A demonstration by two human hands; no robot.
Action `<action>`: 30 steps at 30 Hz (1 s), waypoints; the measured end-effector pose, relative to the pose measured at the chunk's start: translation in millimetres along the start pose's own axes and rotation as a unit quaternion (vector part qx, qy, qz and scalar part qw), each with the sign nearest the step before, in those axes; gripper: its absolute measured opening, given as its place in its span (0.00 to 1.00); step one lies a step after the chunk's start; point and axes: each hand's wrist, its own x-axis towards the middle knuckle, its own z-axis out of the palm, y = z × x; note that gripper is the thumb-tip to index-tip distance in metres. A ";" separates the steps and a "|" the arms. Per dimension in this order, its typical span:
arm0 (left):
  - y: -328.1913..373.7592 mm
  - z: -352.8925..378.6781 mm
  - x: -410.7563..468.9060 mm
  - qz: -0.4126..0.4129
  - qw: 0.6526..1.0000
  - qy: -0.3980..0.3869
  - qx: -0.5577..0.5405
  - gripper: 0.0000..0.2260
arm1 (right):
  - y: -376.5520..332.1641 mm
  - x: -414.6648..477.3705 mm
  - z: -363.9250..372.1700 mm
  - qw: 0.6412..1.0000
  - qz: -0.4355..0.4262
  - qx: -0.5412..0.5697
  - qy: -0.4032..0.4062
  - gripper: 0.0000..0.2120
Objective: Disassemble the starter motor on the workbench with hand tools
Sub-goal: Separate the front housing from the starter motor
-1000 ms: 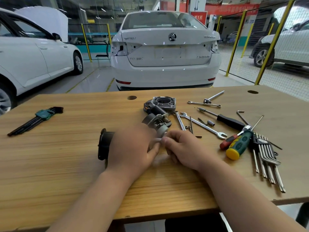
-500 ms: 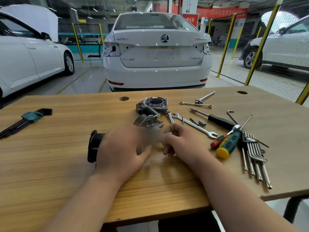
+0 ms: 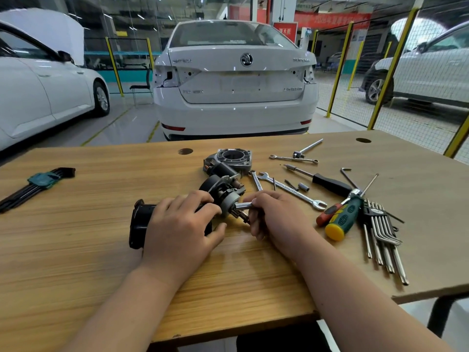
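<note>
Left hand [image 3: 177, 224] clamps round black starter motor [image 3: 139, 224], which lies on its side on workbench [image 3: 76, 262]. Right hand [image 3: 272, 217] pinches small spanner [image 3: 243, 205] at motor's gear end. Likely step: loosening fastener there. Next: hold motor steady, turn spanner squarely, avoid slip. Removed end housing [image 3: 234, 158] just behind motor; screwdrivers [image 3: 341, 219] right of motor.

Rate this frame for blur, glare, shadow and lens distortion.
Head view: left hand, gripping the motor, and right hand, pinching a wrench, look sharp, no motion blur. Head view: ceiling lights glare on the boot of the car. Head view: the wide lens bows the edges of the bench and tilts the posts; shadows are soft.
</note>
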 end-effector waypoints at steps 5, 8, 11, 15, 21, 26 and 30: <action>1.2 -1.3 1.5 -0.011 1.000 -0.007 -0.012 0.12 | 0.8 -0.7 3.4 0.998 -0.010 -0.060 0.004 0.11; 2.5 -3.0 3.1 -0.015 1.000 -0.013 -0.017 0.13 | 0.4 -0.6 3.3 0.998 -0.002 -0.064 0.008 0.11; 2.7 -3.4 3.2 -0.024 0.999 -0.021 -0.014 0.17 | -0.1 -0.7 3.9 0.999 0.015 -0.044 0.008 0.07; 1.5 -1.3 3.6 -0.013 0.999 -0.029 0.003 0.16 | -0.6 0.9 5.1 0.998 0.043 0.025 0.023 0.10; 3.0 -2.3 3.1 -0.023 0.999 -0.026 -0.007 0.14 | -6.4 -1.7 8.2 0.994 0.077 0.076 0.023 0.11; 2.8 -2.1 2.5 -0.027 0.999 -0.027 0.004 0.17 | -8.4 -8.8 20.0 0.994 0.104 0.036 -0.023 0.09; 0.9 0.8 2.7 -0.025 0.999 -0.028 0.012 0.18 | -3.3 -5.4 33.9 0.977 0.035 -0.208 -0.015 0.08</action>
